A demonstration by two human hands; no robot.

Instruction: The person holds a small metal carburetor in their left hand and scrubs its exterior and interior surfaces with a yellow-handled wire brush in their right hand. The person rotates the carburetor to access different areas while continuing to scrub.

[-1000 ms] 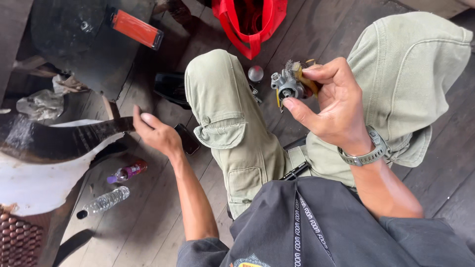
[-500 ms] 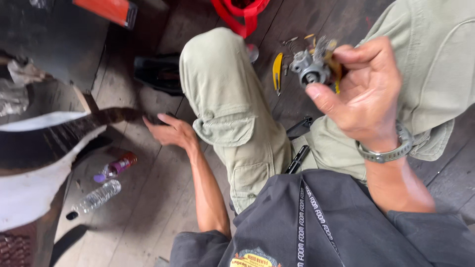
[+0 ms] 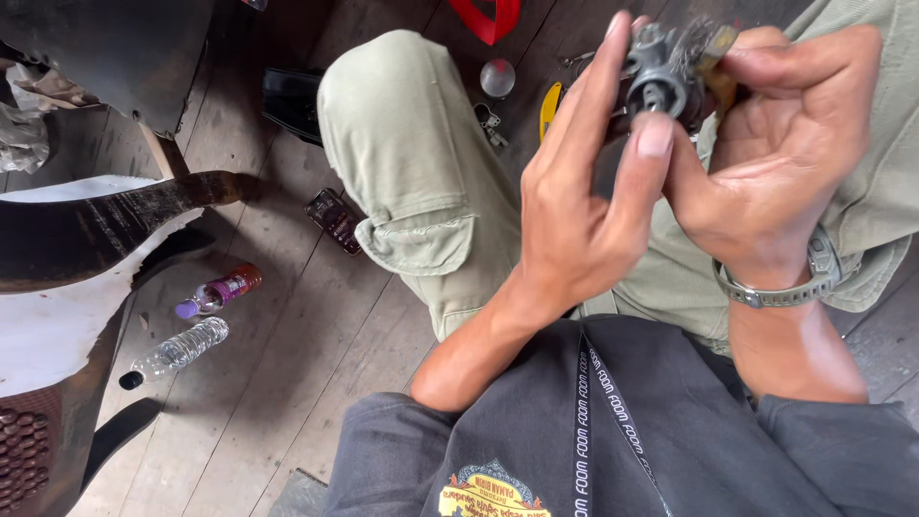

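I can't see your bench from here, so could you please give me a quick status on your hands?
Both hands up: right hand grips small grey metal part, left hand fingers touching it. Nothing in the way.

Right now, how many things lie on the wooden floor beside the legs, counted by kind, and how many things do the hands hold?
Plastic bottles: 2, one clear, one with a purple cap
Phone: 1
Small round cap: 1
Yellow-handled tool: 1
Grey metal part: 1, held by the left hand and the right hand
Total: 6
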